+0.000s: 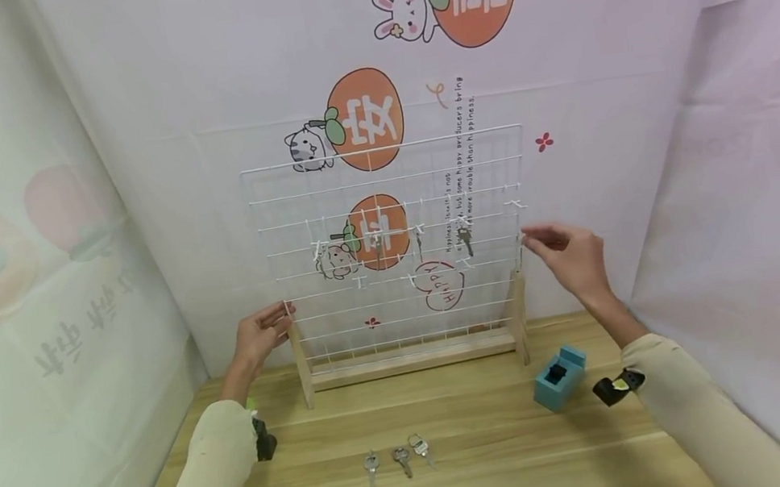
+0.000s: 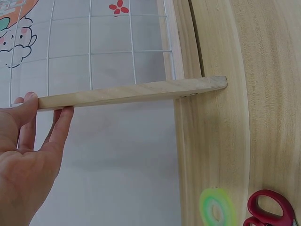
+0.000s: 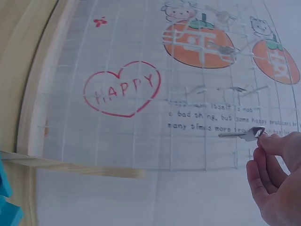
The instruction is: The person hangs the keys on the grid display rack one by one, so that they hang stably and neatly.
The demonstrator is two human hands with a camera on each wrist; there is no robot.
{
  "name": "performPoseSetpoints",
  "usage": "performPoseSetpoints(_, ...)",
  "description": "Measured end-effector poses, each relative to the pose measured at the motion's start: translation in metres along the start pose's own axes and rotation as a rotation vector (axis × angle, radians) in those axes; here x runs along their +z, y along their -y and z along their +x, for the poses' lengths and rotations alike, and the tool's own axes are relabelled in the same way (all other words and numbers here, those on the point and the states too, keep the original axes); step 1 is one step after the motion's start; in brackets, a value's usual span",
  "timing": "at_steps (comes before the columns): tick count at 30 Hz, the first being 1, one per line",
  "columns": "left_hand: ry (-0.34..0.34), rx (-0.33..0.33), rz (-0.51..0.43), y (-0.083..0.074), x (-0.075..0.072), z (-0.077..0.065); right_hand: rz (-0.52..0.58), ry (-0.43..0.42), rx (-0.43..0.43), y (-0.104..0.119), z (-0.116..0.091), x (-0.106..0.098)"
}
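Note:
A white wire grid rack (image 1: 398, 306) stands upright in a wooden frame. My left hand (image 1: 261, 339) holds the top of its left wooden post (image 2: 136, 90) between thumb and fingers. At the grid's right edge, my right hand (image 1: 574, 253) pinches a silver key (image 3: 247, 134) by its head, the blade pointing towards the grid. Small white hooks (image 1: 419, 229) are fixed on the wires, and a key (image 1: 466, 241) hangs from one of them. Three more keys lie on the table: a left key (image 1: 371, 463), a middle key (image 1: 403, 461) and a right key (image 1: 421, 448) with a ring.
A teal tape dispenser (image 1: 560, 377) sits on the wooden table (image 1: 326, 438) right of the rack. Red-handled scissors (image 2: 273, 207) and a green roll of tape (image 2: 217, 207) lie to the left. Printed white cloth (image 1: 196, 89) hangs behind the rack and along both sides.

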State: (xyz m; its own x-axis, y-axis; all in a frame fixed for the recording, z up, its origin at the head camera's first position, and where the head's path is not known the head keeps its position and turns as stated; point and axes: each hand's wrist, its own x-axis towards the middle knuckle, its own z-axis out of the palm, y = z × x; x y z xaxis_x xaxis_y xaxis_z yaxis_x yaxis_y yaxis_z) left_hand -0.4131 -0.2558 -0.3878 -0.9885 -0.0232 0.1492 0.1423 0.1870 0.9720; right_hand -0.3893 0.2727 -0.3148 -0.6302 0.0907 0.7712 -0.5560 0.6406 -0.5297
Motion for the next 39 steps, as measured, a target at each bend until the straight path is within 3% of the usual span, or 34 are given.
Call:
performPoseSetpoints(8,-0.003,-0.015,-0.018,0.002,0.003,0.003,0.022,-0.073,0.012,-0.001,0.021,-0.013)
performPoseSetpoints(16,-0.013,-0.02,-0.003,0.003,0.006,0.001,0.023,-0.074,0.026,-0.002,0.032,-0.012)
performPoseSetpoints(32,-0.008,-0.001,-0.004,-0.001,0.001,0.005,0.01,-0.032,0.083,-0.001,0.04,-0.008)
performPoseSetpoints(39,-0.016,0.009,0.01,0.001,0.0,0.005,0.025,-0.017,0.13,0.004,0.026,-0.006)
